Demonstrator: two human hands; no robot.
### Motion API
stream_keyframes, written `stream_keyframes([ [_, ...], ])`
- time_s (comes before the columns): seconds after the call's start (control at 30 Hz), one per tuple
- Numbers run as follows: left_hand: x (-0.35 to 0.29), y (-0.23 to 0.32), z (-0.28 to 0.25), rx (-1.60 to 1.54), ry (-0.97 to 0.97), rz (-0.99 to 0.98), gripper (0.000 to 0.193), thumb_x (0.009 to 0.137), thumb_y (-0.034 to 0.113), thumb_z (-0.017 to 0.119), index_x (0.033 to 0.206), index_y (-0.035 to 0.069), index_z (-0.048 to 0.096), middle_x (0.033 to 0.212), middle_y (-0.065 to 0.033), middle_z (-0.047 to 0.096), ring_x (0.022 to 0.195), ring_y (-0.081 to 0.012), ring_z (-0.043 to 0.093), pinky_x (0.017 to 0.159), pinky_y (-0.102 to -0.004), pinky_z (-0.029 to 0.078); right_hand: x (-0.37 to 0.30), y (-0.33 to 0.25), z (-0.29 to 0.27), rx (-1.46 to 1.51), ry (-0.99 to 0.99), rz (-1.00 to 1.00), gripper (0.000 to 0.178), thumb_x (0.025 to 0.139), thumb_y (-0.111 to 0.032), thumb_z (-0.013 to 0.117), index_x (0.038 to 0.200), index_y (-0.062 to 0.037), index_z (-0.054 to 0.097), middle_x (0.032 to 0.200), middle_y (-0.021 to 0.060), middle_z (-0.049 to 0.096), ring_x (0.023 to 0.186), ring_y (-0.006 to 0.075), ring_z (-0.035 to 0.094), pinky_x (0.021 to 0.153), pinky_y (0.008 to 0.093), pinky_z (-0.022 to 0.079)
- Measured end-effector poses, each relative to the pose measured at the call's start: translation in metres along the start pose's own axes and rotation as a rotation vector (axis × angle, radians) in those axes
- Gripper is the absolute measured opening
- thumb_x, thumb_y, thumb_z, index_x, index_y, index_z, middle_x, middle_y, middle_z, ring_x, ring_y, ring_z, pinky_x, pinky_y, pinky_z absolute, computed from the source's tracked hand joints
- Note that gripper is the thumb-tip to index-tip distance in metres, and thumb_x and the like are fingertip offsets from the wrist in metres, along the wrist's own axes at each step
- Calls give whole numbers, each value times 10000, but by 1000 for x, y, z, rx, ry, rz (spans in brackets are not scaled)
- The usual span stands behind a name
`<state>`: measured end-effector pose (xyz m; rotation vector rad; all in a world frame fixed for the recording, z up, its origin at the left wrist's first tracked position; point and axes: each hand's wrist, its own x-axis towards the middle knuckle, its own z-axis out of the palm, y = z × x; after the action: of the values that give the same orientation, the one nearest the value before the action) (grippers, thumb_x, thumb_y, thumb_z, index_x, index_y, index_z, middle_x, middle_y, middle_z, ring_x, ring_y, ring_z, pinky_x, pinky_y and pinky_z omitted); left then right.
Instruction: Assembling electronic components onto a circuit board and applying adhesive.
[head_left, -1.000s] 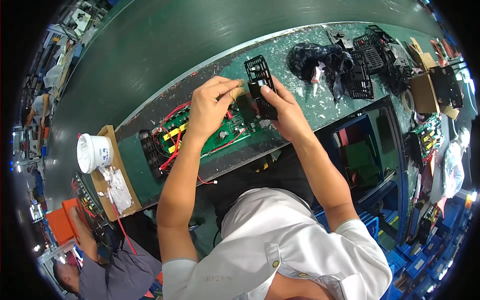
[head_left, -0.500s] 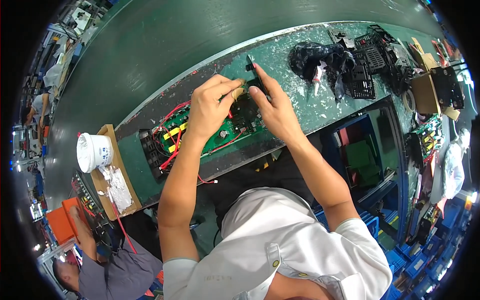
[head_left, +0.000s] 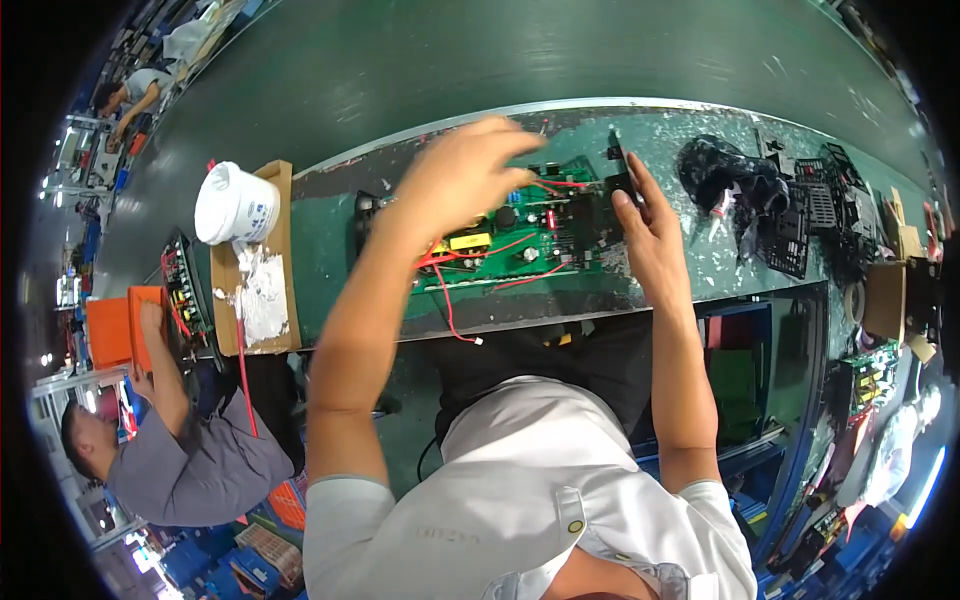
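A green circuit board [head_left: 530,255] with yellow transformers, black parts and red wires lies on the bench in front of me. My left hand [head_left: 460,175] is over its left part, smeared by motion, with thumb and fingers apart and nothing visible between them. At the board's right end, my right hand [head_left: 655,240] grips a thin black panel [head_left: 620,185] tilted up on its edge. Red wires run from the board toward this panel. One red wire [head_left: 450,310] with a white plug hangs over the bench's front edge. My left forearm hides part of the board's left end.
A white bucket [head_left: 232,205] stands in a cardboard tray [head_left: 283,300] smeared with white paste. On the right are a dark plastic bag [head_left: 730,175] and black slotted panels [head_left: 820,205]. A co-worker [head_left: 190,460] sits at the lower left. Under the bench is a blue rack [head_left: 800,390].
My left hand has come off the panel area and swung left and up. My right hand still holds the black panel. The whole view has turned and shifted.
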<state>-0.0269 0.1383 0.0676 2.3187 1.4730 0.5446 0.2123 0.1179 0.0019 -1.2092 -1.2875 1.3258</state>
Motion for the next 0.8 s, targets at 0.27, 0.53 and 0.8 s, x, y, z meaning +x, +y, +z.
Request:
stream_keyframes([
  [0.27, -62, -51, -33, 188, -72, -364, 208, 836, 84, 653, 1030, 12, 677, 932, -136, 643, 814, -279, 650, 760, -372, 500, 1, -11, -3, 24, -50, 35, 528, 987, -155, 566, 1469, -20, 399, 1395, 145, 527, 1233, 179, 515, 1036, 293, 389],
  [0.53, -38, 16, -17, -302, 124, 33, 116, 847, 39, 676, 952, 1, 707, 974, -88, 658, 897, -212, 643, 787, -320, 511, 8, -13, -4, 43, -78, 101, 477, 990, -188, 572, 1425, -21, 469, 1205, 38, 614, 1006, 86, 536, 845, 233, 430],
  [0.8, -10, 46, 55, -492, 222, -50, 143, 898, -29, 629, 1037, -34, 664, 991, -86, 657, 808, -140, 661, 733, -254, 548, 7, -4, 5, 274, -59, 133, 459, 998, -173, 555, 1427, -34, 470, 1135, 0, 609, 937, 66, 523, 781, 212, 421],
])
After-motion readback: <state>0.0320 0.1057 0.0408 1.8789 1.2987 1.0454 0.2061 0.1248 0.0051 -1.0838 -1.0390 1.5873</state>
